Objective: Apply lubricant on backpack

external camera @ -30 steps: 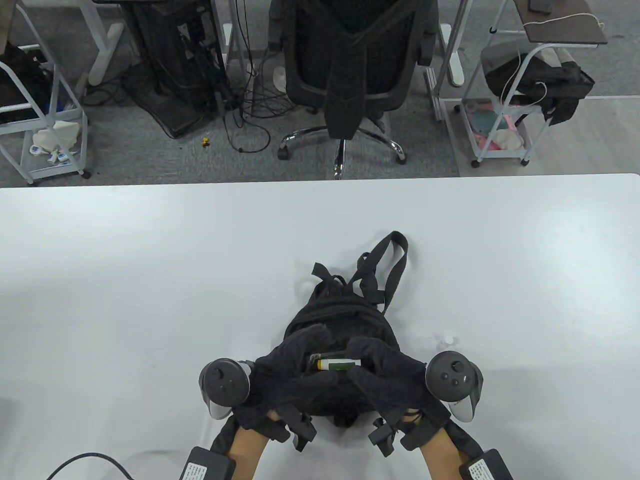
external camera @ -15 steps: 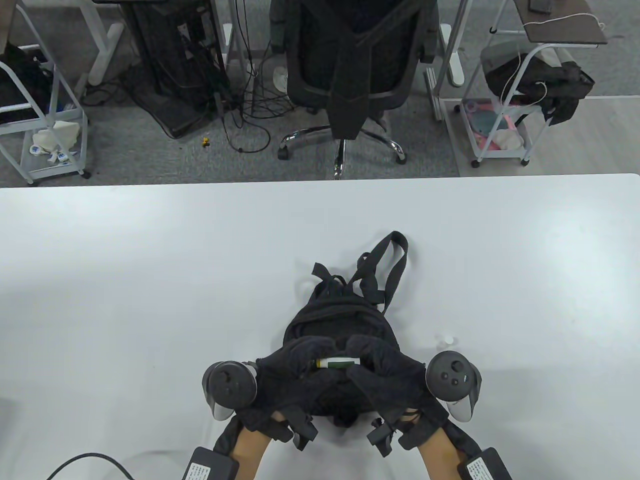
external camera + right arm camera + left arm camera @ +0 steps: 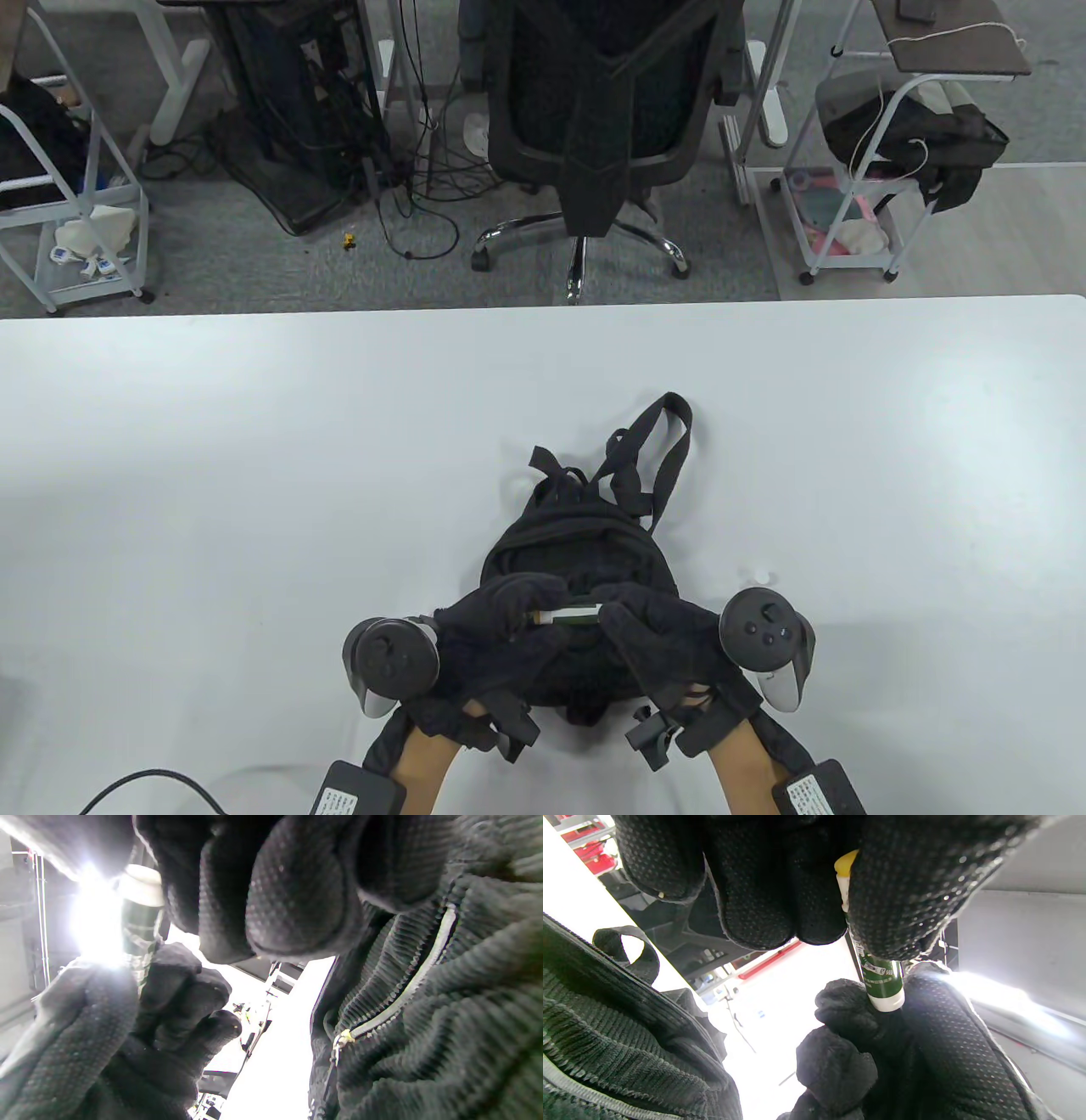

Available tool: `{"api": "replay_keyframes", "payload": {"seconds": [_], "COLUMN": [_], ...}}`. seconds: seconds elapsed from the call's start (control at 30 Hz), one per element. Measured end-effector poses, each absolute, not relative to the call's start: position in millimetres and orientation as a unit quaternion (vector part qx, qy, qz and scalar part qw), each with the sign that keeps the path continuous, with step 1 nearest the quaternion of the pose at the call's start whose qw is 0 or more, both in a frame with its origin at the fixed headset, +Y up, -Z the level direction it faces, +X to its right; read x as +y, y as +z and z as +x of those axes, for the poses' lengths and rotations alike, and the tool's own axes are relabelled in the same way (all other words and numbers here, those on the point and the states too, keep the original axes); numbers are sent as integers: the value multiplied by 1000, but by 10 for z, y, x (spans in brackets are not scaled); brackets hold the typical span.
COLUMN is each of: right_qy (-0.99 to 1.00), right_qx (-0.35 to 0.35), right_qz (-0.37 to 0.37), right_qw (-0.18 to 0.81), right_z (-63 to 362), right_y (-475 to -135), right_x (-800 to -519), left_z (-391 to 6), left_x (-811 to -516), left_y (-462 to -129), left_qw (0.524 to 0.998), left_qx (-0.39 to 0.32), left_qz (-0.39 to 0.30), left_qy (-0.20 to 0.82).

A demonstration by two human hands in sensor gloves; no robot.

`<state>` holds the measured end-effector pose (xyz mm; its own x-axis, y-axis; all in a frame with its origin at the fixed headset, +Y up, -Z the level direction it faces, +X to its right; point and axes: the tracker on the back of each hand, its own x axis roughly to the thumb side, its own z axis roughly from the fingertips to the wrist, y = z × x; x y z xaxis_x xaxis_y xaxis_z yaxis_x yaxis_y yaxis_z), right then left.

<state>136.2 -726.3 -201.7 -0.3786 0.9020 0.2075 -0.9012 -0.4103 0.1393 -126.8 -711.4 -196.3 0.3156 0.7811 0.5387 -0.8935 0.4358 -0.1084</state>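
A small black backpack (image 3: 577, 552) lies on the white table (image 3: 254, 467), straps toward the far side. Both hands are over its near part. My left hand (image 3: 501, 615) and right hand (image 3: 645, 624) both grip a small green-and-white lubricant stick (image 3: 570, 614), held sideways between them. In the left wrist view the stick (image 3: 880, 976) has a yellow tip by my left fingers (image 3: 903, 891) and its white end sits in the right hand (image 3: 882, 1043). The right wrist view shows the stick (image 3: 140, 916) and the backpack's zipper (image 3: 407, 993).
A small clear cap (image 3: 758, 576) lies on the table just right of the backpack, by the right tracker. An office chair (image 3: 594, 110) and wire carts (image 3: 857, 170) stand beyond the table's far edge.
Both hands have closed in around the stick; the left hand's fingers moved right over its end, and less of the stick shows. The backpack has not moved.
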Motion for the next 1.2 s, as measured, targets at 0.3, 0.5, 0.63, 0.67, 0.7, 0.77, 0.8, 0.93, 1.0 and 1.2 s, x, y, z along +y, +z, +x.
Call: {"api": "replay_keyframes", "payload": {"seconds": [0.3, 0.5, 0.63, 0.67, 0.7, 0.77, 0.8, 0.93, 1.0, 1.2], "right_qy": [815, 822, 808, 804, 805, 822, 829, 824, 823, 822], "right_qx": [8, 8, 15, 14, 11, 5, 0, 8, 10, -6], "right_qz": [132, 127, 146, 140, 136, 131, 127, 128, 138, 111], "right_qw": [564, 556, 571, 578, 578, 554, 545, 551, 552, 559], "right_z": [1403, 1400, 1404, 1409, 1415, 1421, 1419, 1391, 1402, 1445], "right_y": [-2030, -2032, -2032, -2030, -2033, -2029, -2026, -2026, -2030, -2014], "right_x": [-7259, -7249, -7225, -7224, -7224, -7219, -7223, -7228, -7201, -7207], "left_z": [-1279, -1269, -1279, -1281, -1281, -1279, -1275, -1263, -1268, -1268], "left_x": [-7109, -7112, -7107, -7106, -7106, -7107, -7104, -7102, -7105, -7103], "left_y": [-1957, -1953, -1947, -1949, -1951, -1950, -1947, -1941, -1944, -1947], "left_qw": [803, 805, 804, 804, 805, 805, 805, 806, 808, 805], "left_qx": [-266, -266, -264, -263, -264, -263, -264, -267, -267, -265], "left_qz": [109, 109, 112, 113, 112, 112, 112, 113, 112, 113], "left_qy": [521, 520, 521, 520, 520, 520, 519, 517, 514, 519]}}
